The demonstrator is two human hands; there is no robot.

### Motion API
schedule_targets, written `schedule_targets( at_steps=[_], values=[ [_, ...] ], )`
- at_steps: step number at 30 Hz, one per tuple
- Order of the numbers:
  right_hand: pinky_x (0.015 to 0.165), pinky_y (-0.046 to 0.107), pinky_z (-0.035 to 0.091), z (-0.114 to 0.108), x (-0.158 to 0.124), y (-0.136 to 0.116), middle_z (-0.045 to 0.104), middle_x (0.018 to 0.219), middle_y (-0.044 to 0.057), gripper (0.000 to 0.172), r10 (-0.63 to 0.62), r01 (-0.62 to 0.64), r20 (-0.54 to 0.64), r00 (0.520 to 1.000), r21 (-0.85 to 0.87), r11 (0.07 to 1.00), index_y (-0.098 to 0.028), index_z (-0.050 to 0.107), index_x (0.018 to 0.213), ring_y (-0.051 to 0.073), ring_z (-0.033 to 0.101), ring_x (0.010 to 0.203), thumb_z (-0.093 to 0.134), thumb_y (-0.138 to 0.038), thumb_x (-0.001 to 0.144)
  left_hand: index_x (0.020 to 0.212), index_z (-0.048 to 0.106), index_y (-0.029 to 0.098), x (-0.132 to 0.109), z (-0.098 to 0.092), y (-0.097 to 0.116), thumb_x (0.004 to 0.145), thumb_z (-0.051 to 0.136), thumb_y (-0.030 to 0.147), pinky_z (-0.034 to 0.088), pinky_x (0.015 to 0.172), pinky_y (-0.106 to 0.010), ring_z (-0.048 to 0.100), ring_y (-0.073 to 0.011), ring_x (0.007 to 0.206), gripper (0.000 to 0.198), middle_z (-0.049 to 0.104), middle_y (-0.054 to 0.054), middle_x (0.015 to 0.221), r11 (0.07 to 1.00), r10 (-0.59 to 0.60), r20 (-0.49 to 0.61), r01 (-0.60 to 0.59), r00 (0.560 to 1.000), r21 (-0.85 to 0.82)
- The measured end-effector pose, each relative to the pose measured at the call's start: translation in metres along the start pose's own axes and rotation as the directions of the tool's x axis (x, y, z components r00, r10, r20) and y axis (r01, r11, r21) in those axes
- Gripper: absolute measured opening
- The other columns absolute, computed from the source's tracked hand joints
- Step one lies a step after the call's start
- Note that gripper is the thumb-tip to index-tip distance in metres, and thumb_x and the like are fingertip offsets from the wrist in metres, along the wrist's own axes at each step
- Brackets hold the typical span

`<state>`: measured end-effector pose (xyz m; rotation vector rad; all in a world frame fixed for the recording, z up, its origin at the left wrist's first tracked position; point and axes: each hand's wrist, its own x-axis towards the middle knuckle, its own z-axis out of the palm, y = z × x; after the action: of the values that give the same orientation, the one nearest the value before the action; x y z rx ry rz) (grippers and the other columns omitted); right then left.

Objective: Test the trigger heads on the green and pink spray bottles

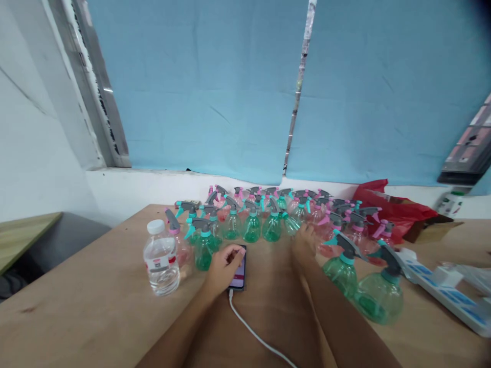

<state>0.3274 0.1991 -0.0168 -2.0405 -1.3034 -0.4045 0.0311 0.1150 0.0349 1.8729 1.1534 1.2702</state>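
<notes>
My left hand (224,265) rests on a phone (239,271) lying on the wooden table (95,301), fingers curled over its screen. A white cable (253,332) runs from the phone toward me. My right hand (305,240) reaches forward among the spray bottles; its fingers are blurred and partly hidden. Many green spray bottles (252,225) and pink spray bottles (360,232) with grey triggers stand in rows at the table's back. Two larger green spray bottles (378,296) stand just right of my right forearm.
A clear water bottle (161,258) with a white cap stands left of the phone. A white power strip (448,294) lies at the right. A red plastic bag (387,207) and a cardboard box sit at the back right. Blue sheets cover the window behind.
</notes>
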Motion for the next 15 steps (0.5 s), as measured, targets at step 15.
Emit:
schedule_targets(
  at_steps=[15],
  values=[
    [0.092, 0.042, 0.054, -0.0039, -0.0063, 0.0037, 0.071, 0.119, 0.026, 0.055, 0.232, -0.262, 0.378, 0.896, 0.028, 0.965, -0.006, 0.059, 0.134, 0.037, 0.07, 0.112, 0.063, -0.04, 0.09, 0.088, 0.072, 0.019, 0.0011, -0.0023, 0.0007, 0.094, 0.055, 0.048, 0.044, 0.057, -0.028, 0.054, -0.0148, 0.057, 0.034, 0.064, 0.002, 0.062, 0.999, 0.0, 0.005, 0.0, 1.0, 0.047]
  ],
)
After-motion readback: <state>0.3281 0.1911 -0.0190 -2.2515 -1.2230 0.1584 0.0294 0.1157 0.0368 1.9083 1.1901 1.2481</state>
